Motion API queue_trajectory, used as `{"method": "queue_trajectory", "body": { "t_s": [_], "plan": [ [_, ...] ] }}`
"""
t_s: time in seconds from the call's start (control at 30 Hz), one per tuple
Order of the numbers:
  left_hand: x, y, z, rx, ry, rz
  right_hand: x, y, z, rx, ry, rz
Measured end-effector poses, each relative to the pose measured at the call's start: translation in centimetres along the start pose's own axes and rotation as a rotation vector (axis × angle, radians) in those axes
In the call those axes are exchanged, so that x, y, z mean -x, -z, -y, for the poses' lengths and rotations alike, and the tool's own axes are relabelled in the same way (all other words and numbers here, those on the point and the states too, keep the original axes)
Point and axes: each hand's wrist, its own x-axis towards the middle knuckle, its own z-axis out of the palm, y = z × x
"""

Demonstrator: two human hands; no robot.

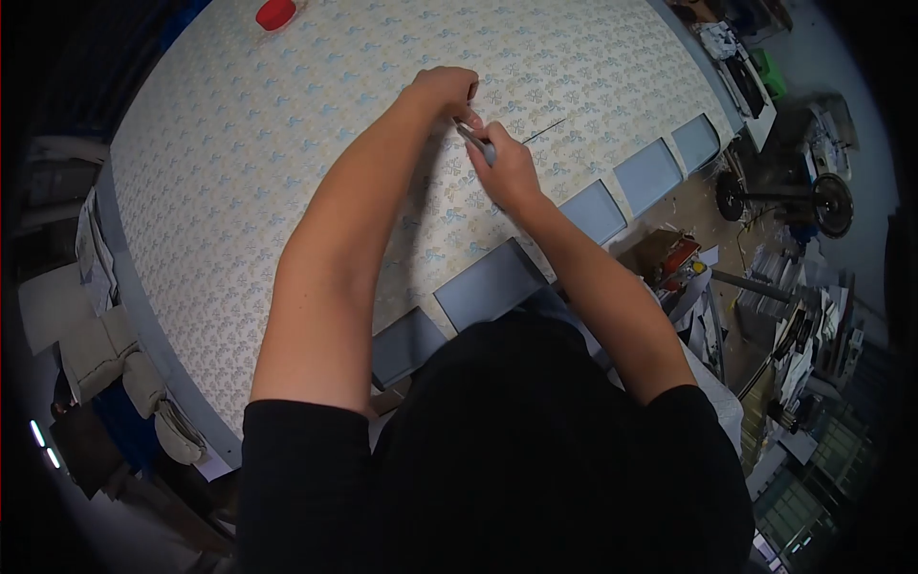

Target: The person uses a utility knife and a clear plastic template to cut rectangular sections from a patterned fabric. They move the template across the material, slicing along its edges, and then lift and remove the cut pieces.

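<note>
A broad surface covered in pale floral-patterned material [229, 143] spreads beneath both hands. My left hand [447, 91] is bent over the material with curled fingers, its fingertips close to the tool; what they pinch, if anything, is too small to tell. My right hand [507, 167] is closed round a small grey-handled tool [486, 149], whose metal end points toward my left hand. A thin dark rod or needle [545, 131] lies just right of my right hand. Grey rectangular panels [490, 284] line the near edge.
A red round object [275, 13] sits at the far left of the patterned surface. Folded beige fabric pieces [96, 349] are stacked beyond the left edge. At the right stand a wheeled metal stand [832, 205], stacked papers and clutter, with a green container [768, 74] behind.
</note>
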Motion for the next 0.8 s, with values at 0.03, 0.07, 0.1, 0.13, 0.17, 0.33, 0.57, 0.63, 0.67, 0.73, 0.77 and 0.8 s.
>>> {"method": "queue_trajectory", "body": {
  "t_s": [0.03,0.07,0.1,0.13,0.17,0.33,0.57,0.63,0.67,0.73,0.77,0.8],
  "plan": [
    [1.2,-0.3,0.1,0.136,0.032,-0.051,1.5,1.2,0.0,-0.034,-0.027,0.020],
    [2.2,-0.7,0.3,0.131,0.039,-0.060,3.0,2.3,-0.3,-0.042,-0.029,0.000],
    [3.3,-1.4,0.5,0.175,0.072,-0.101,4.3,3.3,-0.8,-0.052,-0.040,-0.019],
    [4.5,-1.9,0.7,0.221,0.104,-0.143,5.2,4.2,-2.0,-0.056,-0.037,-0.018],
    [5.8,-2.3,1.0,0.219,0.109,-0.144,6.1,5.0,-3.3,-0.152,-0.080,-0.036],
    [13.5,-3.9,3.0,0.314,0.329,-0.241,6.5,9.8,-5.3,-0.129,-0.110,-0.115],
    [24.6,-7.9,4.7,0.229,0.447,-0.416,3.7,8.3,-5.8,-0.248,-0.060,0.049],
    [26.6,-10.4,3.8,0.334,0.576,-0.722,3.4,7.1,-6.2,-0.366,-0.068,0.153],
    [27.5,-11.9,2.7,0.325,0.595,-0.719,3.4,6.8,-6.5,-0.381,-0.070,0.167],
    [28.8,-15.1,-0.6,0.356,0.688,-0.963,3.6,6.5,-7.2,-0.329,-0.026,0.222],
    [29.1,-16.9,-2.2,0.316,0.687,-0.958,3.5,6.7,-7.4,-0.342,-0.030,0.235],
    [29.2,-18.3,-3.9,0.276,0.688,-0.953,3.4,6.9,-7.4,-0.365,-0.032,0.251]
  ]
}}
